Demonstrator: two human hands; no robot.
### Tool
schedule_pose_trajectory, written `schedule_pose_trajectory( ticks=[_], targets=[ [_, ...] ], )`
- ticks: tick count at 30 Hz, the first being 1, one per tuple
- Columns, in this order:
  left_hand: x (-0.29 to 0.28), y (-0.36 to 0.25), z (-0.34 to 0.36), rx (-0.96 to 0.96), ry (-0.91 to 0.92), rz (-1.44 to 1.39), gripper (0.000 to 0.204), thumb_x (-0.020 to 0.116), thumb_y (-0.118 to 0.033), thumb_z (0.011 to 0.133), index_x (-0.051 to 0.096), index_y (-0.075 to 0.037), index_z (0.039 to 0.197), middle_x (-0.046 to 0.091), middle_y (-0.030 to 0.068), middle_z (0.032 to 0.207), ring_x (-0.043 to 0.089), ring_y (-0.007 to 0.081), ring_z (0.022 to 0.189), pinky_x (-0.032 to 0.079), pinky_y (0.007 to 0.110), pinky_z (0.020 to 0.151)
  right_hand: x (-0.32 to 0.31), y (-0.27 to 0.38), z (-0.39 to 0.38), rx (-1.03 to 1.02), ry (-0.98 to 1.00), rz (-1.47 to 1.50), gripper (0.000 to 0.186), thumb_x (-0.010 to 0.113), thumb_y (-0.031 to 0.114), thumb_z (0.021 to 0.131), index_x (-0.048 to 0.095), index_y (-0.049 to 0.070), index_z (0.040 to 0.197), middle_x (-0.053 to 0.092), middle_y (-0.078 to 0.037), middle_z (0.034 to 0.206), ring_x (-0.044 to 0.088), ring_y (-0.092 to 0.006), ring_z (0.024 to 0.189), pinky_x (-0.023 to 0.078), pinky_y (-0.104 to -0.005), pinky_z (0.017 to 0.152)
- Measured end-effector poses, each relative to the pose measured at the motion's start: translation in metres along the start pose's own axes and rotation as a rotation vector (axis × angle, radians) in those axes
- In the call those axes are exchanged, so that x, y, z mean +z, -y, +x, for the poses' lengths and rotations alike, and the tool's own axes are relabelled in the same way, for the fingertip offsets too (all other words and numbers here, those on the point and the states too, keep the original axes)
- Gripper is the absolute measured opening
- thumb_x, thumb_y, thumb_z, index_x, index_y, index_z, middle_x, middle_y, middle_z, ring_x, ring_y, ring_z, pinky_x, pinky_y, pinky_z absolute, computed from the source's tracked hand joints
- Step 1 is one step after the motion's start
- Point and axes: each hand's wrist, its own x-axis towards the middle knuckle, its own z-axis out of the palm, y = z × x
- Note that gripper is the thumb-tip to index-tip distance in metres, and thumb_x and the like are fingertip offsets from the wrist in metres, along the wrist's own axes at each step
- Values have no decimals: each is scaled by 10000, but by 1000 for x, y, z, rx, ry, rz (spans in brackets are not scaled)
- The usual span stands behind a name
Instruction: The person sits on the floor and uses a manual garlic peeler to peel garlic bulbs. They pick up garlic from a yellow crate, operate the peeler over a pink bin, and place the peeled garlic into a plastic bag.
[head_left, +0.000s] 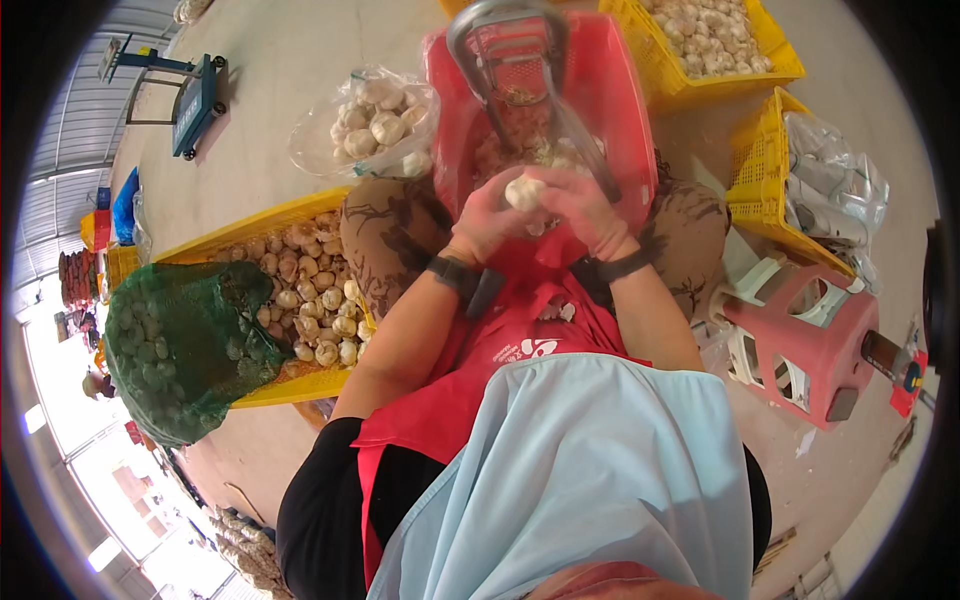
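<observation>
A white garlic bulb (pixel 523 194) is held between both hands, over the near end of a red plastic tub (pixel 440 150). My left hand (pixel 487 218) closes on its left side. From the right, my right hand (pixel 588 212) has its fingers curled against the same bulb; some fingertips are smeared by motion. Beyond the hands, a grey metal frame with a curved handle (pixel 505 15) stands in the tub. Pale skins and scraps (pixel 525 130) lie inside the tub around it.
At left, a yellow crate (pixel 300 385) holds many garlic bulbs, with a green net sack (pixel 160 340) across it. A clear bag of white bulbs (pixel 375 125) sits beside the tub. To the right are yellow crates (pixel 690 95) and a red-and-white stool (pixel 800 345).
</observation>
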Motion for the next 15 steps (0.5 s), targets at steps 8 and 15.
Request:
schedule_pose_trajectory(
  ticks=[8,15],
  targets=[
    [8,-1,3,-40,28,-322,627,694,56,818,440,-20,1386,604,56,1196,610,164,1071,525,331,923,-6,2,2,38,-15,-12,357,601,148,935,600,11,1265,665,-50,1044,607,-85,814,514,-214,715],
    [7,-23,-4,-126,90,-318,539,704,-104,860,485,-28,1347,634,23,1099,615,115,913,525,268,797,-2,10,0,-42,5,11,357,611,110,930,591,10,1273,656,-50,1080,606,-89,844,507,-225,731]
  ],
)
